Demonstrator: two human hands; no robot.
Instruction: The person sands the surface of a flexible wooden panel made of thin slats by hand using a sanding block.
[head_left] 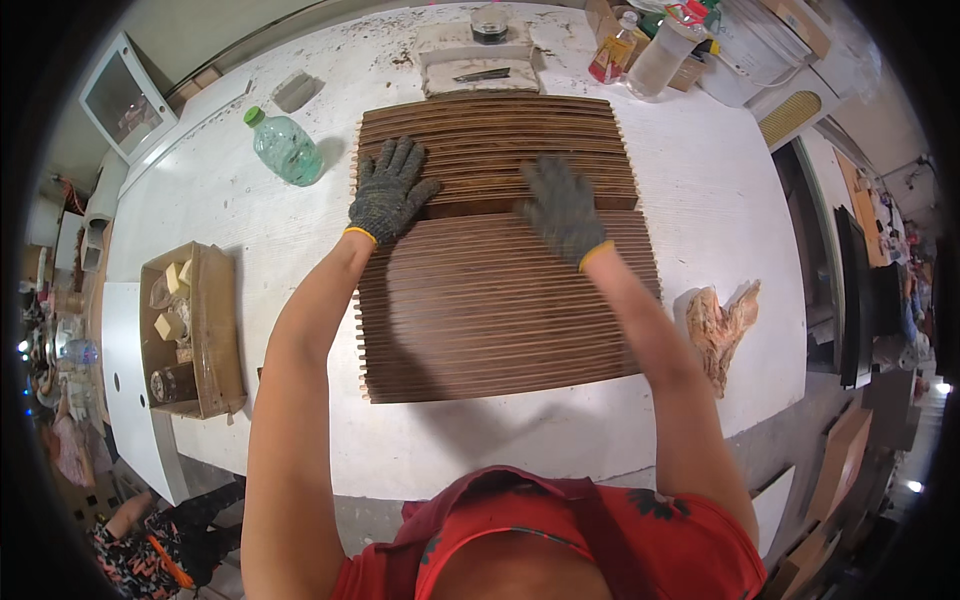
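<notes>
Two dark brown ribbed wooden panels (500, 310) lie on the white table, one beyond the other, with many narrow parallel ridges and pale ends along their sides. My left hand (392, 190), in a dark grey knit glove with a yellow cuff, rests with spread fingers on the left part of the far panel (480, 130). My right hand (562, 208), gloved alike and blurred by motion, is over the right part, near the seam between the panels. Its fingers look stretched out, and it holds nothing. I cannot tell whether it touches the wood.
On the white table (230, 215) lie a green-capped bottle (287, 150), a grey block (296, 92) and a crumpled tan cloth (718, 335). An open box (215, 330) of pale blocks stands left. Bottles (662, 60) crowd the far right. A person (160, 540) is at lower left.
</notes>
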